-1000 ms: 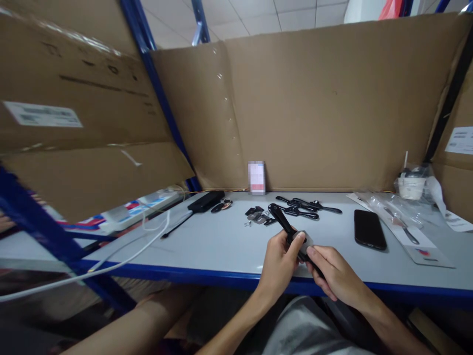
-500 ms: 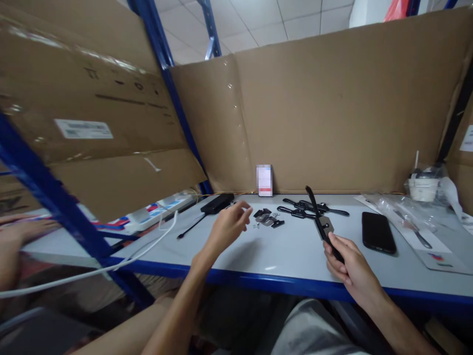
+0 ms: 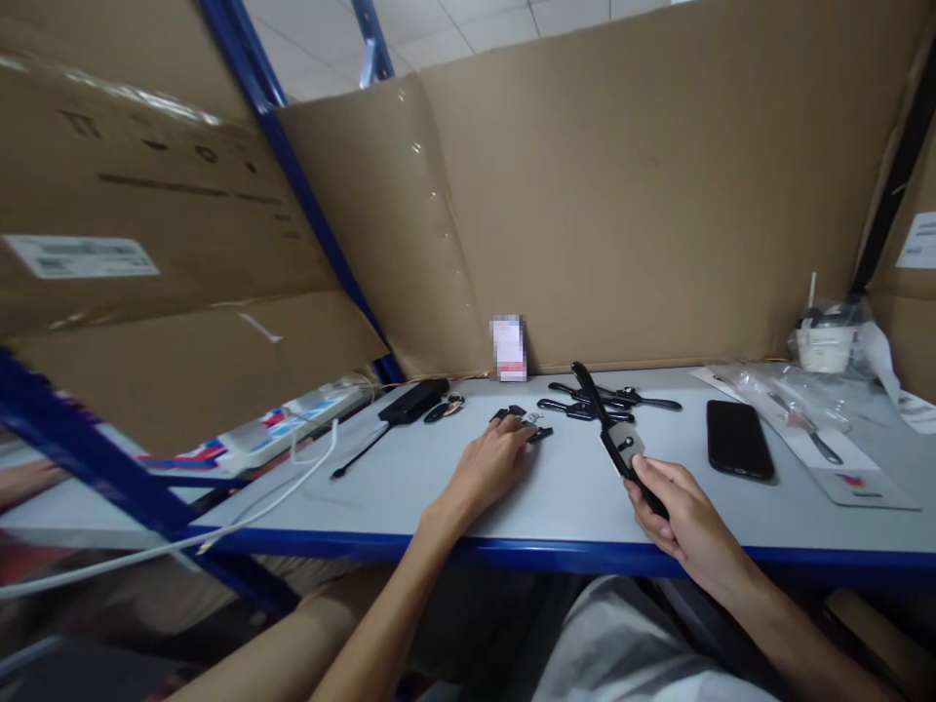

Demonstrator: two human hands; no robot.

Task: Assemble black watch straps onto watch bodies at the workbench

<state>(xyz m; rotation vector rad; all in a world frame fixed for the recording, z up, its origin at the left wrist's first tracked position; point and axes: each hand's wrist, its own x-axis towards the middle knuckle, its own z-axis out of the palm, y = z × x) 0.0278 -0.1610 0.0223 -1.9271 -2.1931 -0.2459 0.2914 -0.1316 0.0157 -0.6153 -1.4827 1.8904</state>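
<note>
My right hand (image 3: 669,502) grips the lower handle of a black two-handled tool (image 3: 594,398), its other end pointing up and away. A grey metal plate (image 3: 621,441) with a small black knob lies against the tool's middle. My left hand (image 3: 491,463) is palm down over small black and metal parts (image 3: 539,434) on the table; its fingertips are partly hidden among them, and whether they pinch anything cannot be made out. Several similar black tools (image 3: 577,408) lie in a pile just behind the held one.
A black phone (image 3: 738,439) and plastic packaging (image 3: 840,458) lie at the right, a wrapped cup (image 3: 826,346) behind. A lit phone (image 3: 509,348) leans against cardboard. Left are a black box (image 3: 414,402), keys (image 3: 445,408), a power strip (image 3: 292,429) and another person's arm (image 3: 29,480).
My left hand has moved right and down from above the table onto the small parts. The keys have come into sight. My right hand still holds the tool; the view has shifted slightly.
</note>
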